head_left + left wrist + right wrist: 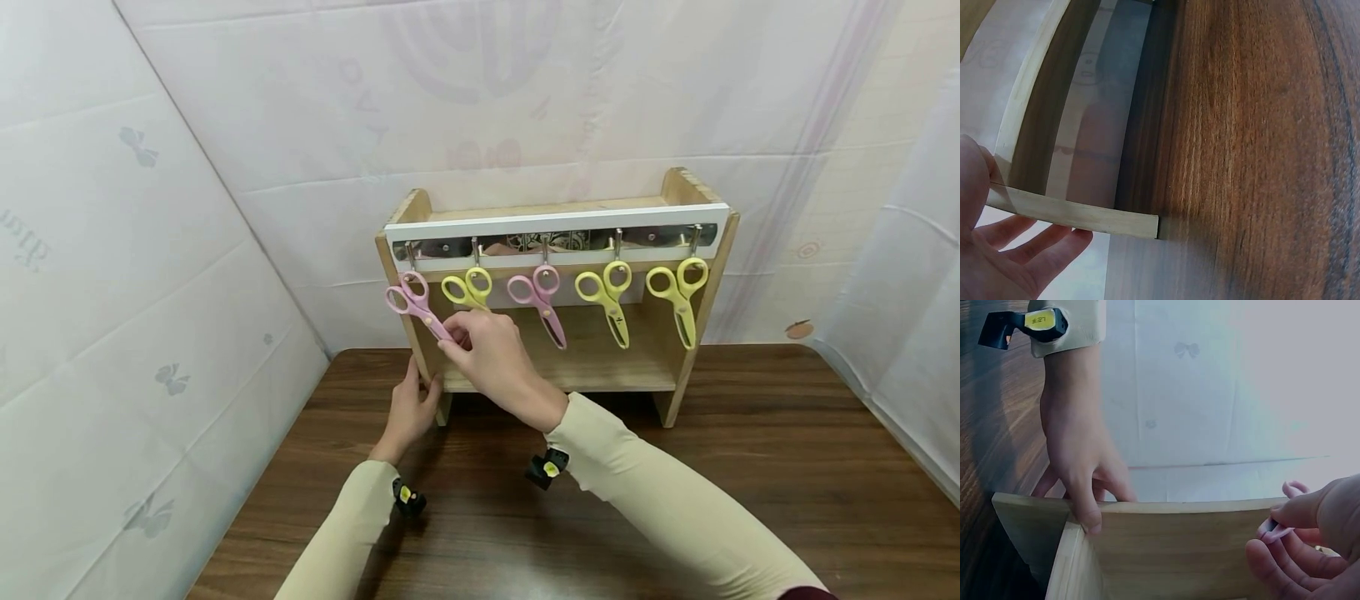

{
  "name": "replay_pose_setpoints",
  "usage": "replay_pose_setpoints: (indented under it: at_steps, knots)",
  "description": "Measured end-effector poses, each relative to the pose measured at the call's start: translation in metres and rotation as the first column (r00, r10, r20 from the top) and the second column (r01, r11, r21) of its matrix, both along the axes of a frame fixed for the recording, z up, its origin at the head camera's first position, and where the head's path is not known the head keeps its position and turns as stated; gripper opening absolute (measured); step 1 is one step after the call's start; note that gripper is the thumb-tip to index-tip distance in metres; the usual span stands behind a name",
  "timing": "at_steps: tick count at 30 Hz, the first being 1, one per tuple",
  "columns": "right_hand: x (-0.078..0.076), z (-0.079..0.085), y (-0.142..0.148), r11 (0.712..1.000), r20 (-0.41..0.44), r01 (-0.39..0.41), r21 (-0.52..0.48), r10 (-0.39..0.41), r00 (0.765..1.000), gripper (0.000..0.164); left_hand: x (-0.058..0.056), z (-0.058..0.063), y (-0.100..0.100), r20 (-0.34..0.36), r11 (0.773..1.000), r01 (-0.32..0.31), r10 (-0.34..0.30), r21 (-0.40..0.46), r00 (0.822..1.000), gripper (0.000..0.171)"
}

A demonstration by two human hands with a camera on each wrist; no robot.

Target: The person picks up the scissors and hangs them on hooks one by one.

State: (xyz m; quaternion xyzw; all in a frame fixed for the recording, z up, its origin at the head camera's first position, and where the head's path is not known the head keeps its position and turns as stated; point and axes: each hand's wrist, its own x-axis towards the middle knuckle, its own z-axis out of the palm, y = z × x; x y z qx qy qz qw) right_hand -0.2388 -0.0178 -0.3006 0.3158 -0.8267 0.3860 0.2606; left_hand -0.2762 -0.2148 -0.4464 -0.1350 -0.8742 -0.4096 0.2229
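Nearest the viewer, two forearms in cream sleeves cross a dark wooden table (750,433); each wrist carries one small black-and-yellow device, two in all, whose lettering is too small to read. The left hand (408,408) grips the lower left side panel of a wooden rack (693,333), thumb on the front edge and fingers wrapped behind it, as the right wrist view confirms. The right hand (491,354) pinches the blade end of a pink pair of scissors (414,307) between thumb and fingertips; this pair hangs tilted at the leftmost hook, its handle loops just below the rail and its blades angled down to the right. Five pairs of scissors hang in a row under the rack's white rail (555,222): two pink and three yellow. From left to right these are the held pink pair, a yellow pair (468,288) whose blades are hidden behind the right hand, a second pink pair (542,302), and two further yellow pairs (611,298) (678,293). Five metal hooks are counted on the rail. Behind the rack, translucent sheeting (225,125) bears faint mirrored printing and small bow marks; none is legible.
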Motion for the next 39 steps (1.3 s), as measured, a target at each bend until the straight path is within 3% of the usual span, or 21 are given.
replay_pose_setpoints:
  at_steps: [17,22,39]
  knots:
    - [0.004,-0.017,-0.007,0.990,-0.026,0.139,0.013,-0.138,0.990,0.006,0.002,0.001,0.001,0.017,1.000,0.009,-0.009,0.014,1.000,0.048]
    - [0.000,-0.021,-0.013,0.990,-0.013,0.144,0.000,-0.144,0.989,0.005,0.002,0.002,0.000,0.036,1.000,0.012,-0.013,0.019,0.999,0.049]
    - [-0.007,-0.027,-0.019,0.987,0.010,0.159,-0.017,-0.159,0.987,0.006,0.001,0.001,0.000,-0.001,1.000,0.022,-0.021,0.015,1.000,0.046]
